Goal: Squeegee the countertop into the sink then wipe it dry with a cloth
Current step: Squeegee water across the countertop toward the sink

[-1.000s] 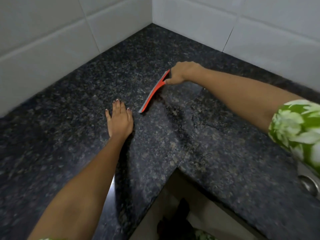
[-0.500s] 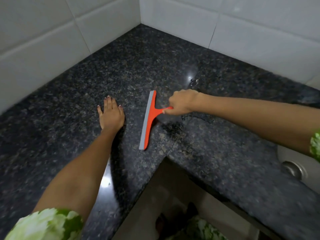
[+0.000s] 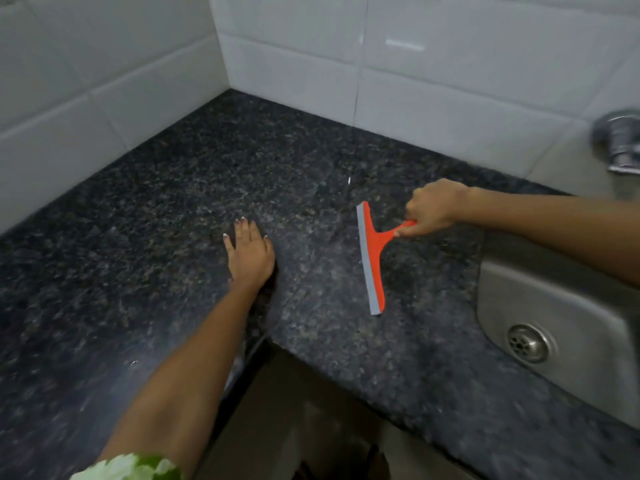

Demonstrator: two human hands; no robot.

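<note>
An orange squeegee with a grey rubber blade lies blade-down on the dark speckled granite countertop. My right hand grips its short handle, to the right of the blade. The blade runs from far to near, a short way left of the steel sink. My left hand rests flat on the counter with fingers spread, left of the squeegee and apart from it. No cloth is in view.
White tiled walls meet in the corner behind the counter. A chrome tap sticks out of the wall above the sink, whose drain shows at right. The counter's inner corner edge drops to the floor below.
My right hand has dragged the squeegee rightward across the counter toward the sink. The view has swung right, bringing the sink and tap into sight. My left hand stays flat on the counter.
</note>
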